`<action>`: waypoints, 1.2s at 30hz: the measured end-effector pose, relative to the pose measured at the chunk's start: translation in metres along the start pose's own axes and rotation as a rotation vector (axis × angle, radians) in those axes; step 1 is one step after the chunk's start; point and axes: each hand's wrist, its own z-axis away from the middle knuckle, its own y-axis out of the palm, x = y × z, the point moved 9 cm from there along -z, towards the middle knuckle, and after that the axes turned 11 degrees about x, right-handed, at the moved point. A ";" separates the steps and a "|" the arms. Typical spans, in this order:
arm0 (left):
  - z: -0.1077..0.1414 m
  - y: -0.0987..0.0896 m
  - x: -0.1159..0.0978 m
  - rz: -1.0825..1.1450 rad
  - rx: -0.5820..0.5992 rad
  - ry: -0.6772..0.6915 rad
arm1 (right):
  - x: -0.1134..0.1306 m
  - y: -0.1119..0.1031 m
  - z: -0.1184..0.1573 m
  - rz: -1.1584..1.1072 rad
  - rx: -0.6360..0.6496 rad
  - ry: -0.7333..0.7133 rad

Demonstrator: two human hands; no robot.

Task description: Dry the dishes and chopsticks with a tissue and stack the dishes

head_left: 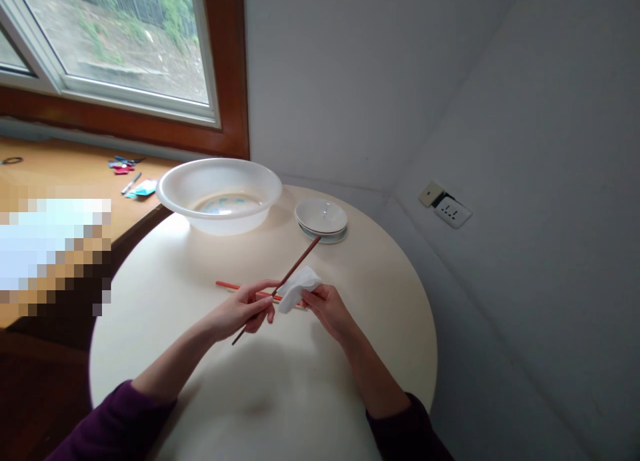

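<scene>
My left hand (246,309) pinches a thin dark brown chopstick (299,261) near its lower end; the stick slants up to the right over the table. A crumpled white tissue (298,287) sits in my right hand (327,309), pressed around the middle of that chopstick. Under both hands an orange-red chopstick (228,286) lies flat on the round cream table (280,394). Both sleeves are dark purple.
A large translucent white basin (220,194) stands at the table's far side, with a stack of small white plates (321,219) to its right. A wooden windowsill counter (60,174) at left holds pens and small items. A wall socket (451,211) is at right.
</scene>
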 end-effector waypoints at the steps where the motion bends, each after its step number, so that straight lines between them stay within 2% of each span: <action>1: 0.000 -0.002 0.002 -0.008 -0.013 -0.007 | 0.000 -0.002 0.000 0.003 -0.021 -0.010; 6: 0.000 -0.001 -0.002 0.057 -0.003 0.024 | 0.006 -0.018 0.001 -0.015 -0.138 -0.060; 9: 0.000 0.004 -0.007 0.035 0.015 0.035 | 0.007 -0.020 0.002 -0.005 -0.156 -0.065; 14: 0.001 0.006 -0.002 -0.061 0.006 -0.055 | -0.001 -0.009 -0.001 0.007 -0.072 -0.021; 19: -0.001 0.014 0.001 -0.177 0.090 -0.096 | -0.004 0.005 -0.003 0.039 0.011 -0.020; 23: -0.001 0.019 0.008 -0.260 0.124 -0.193 | -0.003 0.024 0.000 0.107 0.079 -0.016; 26: -0.001 0.023 0.007 -0.288 0.140 -0.215 | -0.004 0.038 0.001 0.114 0.158 -0.004; 28: 0.000 0.020 0.005 -0.304 0.114 -0.209 | 0.000 0.034 0.001 0.123 0.117 -0.050; 33: -0.001 0.006 0.007 -0.322 0.009 -0.203 | 0.011 -0.004 0.003 0.107 -0.179 -0.173; 36: -0.004 0.005 0.007 -0.326 -0.032 -0.172 | 0.002 0.001 0.001 0.086 -0.173 -0.131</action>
